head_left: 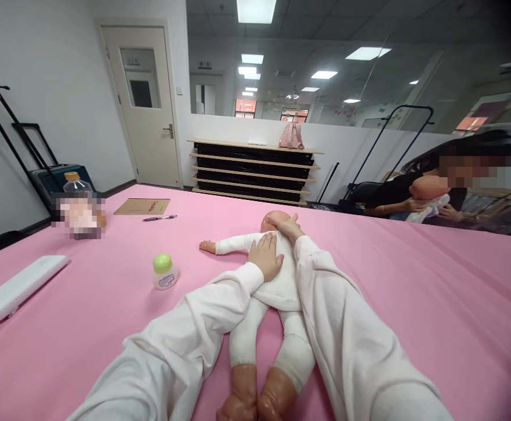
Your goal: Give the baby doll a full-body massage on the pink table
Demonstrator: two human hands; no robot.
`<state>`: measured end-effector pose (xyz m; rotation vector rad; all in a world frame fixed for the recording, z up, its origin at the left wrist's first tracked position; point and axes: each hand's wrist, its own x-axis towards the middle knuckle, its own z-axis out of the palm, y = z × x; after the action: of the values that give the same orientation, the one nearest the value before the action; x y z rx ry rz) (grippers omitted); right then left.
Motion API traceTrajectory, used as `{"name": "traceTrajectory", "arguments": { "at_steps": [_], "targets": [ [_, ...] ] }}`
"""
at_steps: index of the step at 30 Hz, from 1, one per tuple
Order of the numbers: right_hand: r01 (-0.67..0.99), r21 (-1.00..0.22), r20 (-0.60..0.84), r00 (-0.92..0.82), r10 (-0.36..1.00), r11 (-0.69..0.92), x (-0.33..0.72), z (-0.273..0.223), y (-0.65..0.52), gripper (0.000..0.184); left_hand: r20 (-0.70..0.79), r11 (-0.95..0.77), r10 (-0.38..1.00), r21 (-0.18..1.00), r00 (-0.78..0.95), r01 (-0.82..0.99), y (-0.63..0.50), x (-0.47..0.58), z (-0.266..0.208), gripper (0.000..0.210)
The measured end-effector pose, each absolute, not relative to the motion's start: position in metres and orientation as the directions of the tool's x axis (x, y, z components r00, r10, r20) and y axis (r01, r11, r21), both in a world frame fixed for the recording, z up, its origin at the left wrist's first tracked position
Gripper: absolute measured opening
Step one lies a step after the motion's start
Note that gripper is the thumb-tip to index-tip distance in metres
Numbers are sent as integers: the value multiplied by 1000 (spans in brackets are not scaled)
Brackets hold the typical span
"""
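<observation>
A baby doll [277, 292] in a white cloth body lies on the pink-covered table, its head away from me and its feet toward me. My left hand [266, 257] rests flat on the doll's chest, fingers spread a little. Against the side of the doll's head [275, 216] lies my right hand [287, 226], its fingers stretched across the face, which they partly hide. One doll arm [238, 243] reaches out to the left. The other is hidden behind my right sleeve. Left of the doll stands a small jar [165, 279] with a green lid.
A pen [159, 218] and a brown notebook [141, 206] lie at the table's far left. Nearby are a bottle [79, 204], partly blurred out, and a long white device [21, 289]. Beyond the table are a shelf stack [251, 168] and a person [431, 187] holding another doll.
</observation>
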<state>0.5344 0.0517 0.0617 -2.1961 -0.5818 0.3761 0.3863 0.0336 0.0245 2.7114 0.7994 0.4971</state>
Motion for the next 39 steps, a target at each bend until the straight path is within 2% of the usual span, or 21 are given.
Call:
{"name": "traceTrajectory", "arguments": {
  "at_steps": [5,8,11,17,20,25,28,31,34,39],
  "targets": [
    [270,-821,-19,868,496,-503,537,57,43,97,229,-809,565,340,793,479,26,387,24,61],
    [270,-914,44,809,587,-304,540,49,35,91,202,-802,575,329,793,498,22,386,26,61],
    [198,-973,61,718,694,-119,540,40,28,83,177,-798,578,324,796,508,19,385,28,61],
    [89,-994,12,667,745,-63,535,32,15,72,175,-818,548,320,818,479,18,385,25,61],
    [107,-989,-4,662,750,-101,537,29,14,80,179,-814,552,328,814,480,19,386,22,61],
    [202,-946,-23,737,675,-254,545,25,20,98,208,-818,546,340,812,463,20,385,23,59],
    [408,-880,171,752,636,-245,549,24,23,93,243,-826,540,333,806,454,19,384,26,57],
    [573,-797,317,668,673,-193,552,22,24,79,265,-834,534,323,803,448,17,382,28,57],
    [609,-755,284,639,715,-244,553,19,24,66,251,-837,526,323,813,442,18,383,26,59],
    [623,-708,228,647,728,-332,549,25,23,66,222,-841,506,343,834,419,23,385,29,59]
  ]
}}
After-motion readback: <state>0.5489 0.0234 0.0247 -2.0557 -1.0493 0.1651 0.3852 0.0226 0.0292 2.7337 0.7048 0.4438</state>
